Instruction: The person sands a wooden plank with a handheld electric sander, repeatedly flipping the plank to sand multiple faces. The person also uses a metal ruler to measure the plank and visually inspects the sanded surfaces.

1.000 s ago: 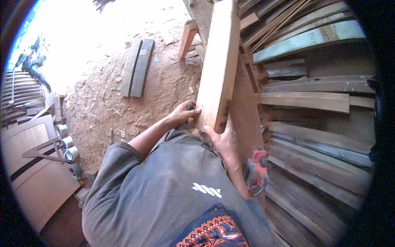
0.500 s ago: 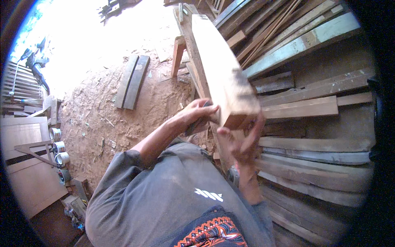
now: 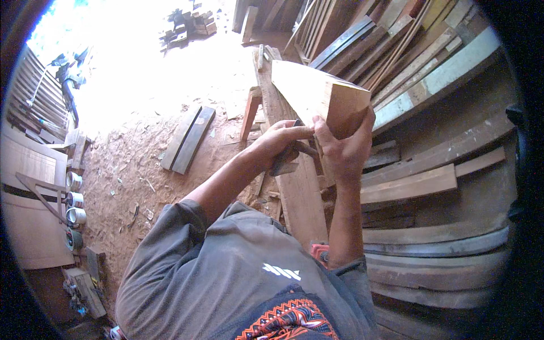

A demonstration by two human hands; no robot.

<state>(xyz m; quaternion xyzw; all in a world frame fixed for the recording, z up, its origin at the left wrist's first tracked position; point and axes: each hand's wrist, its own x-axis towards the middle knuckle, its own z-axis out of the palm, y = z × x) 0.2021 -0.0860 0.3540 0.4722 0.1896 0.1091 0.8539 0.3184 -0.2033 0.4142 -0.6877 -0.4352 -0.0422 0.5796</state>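
A thick, pale wooden beam (image 3: 306, 85) is raised at its near end, its sawn end face tilted up toward me. My right hand (image 3: 344, 148) grips that near end, thumb on one side and fingers round the other. Close beside it, my left hand (image 3: 279, 140) is closed around a dark, blocky tool (image 3: 285, 162) whose exact kind I cannot make out; its fingertips meet the beam's lower left edge. Below both hands runs a long narrow wooden bench plank (image 3: 300, 198).
Stacked boards (image 3: 419, 187) fill the right side, with more timber leaning at the upper right. Two short planks (image 3: 188, 139) lie on the dirt floor to the left. Several cans (image 3: 75, 215) stand by a wooden panel (image 3: 34, 226). A red tool (image 3: 320, 252) shows beside my right forearm.
The beam's near end has swung up and away from me, showing more of its end face. My right hand has closed round that end; my left hand keeps the dark tool.
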